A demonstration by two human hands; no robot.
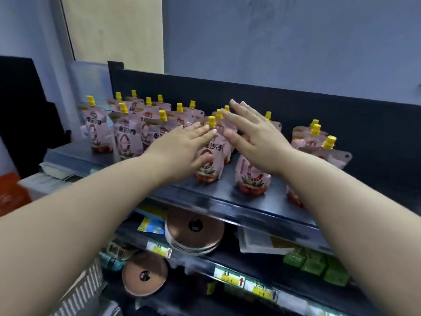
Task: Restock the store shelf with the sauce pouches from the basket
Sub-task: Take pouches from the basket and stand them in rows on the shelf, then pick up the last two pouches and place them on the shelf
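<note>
Several pink sauce pouches with yellow caps stand on the dark top shelf (218, 197). A dense group (124, 135) fills the left part, and a few more (319, 142) stand at the right. My left hand (182, 144) lies flat, fingers extended, against the front of one pouch (208, 165) in the middle. My right hand (252, 135) is spread open just right of that pouch's yellow cap, above another pouch (251, 179). Neither hand grips anything. The basket is not in view.
Below the top shelf, lower shelves hold round brown tins (193, 229), a second tin (144, 273), green packets (316, 263) and yellow price tags (230, 277). A striped fabric item (84, 290) sits at the lower left. An orange box (11, 192) is at the far left.
</note>
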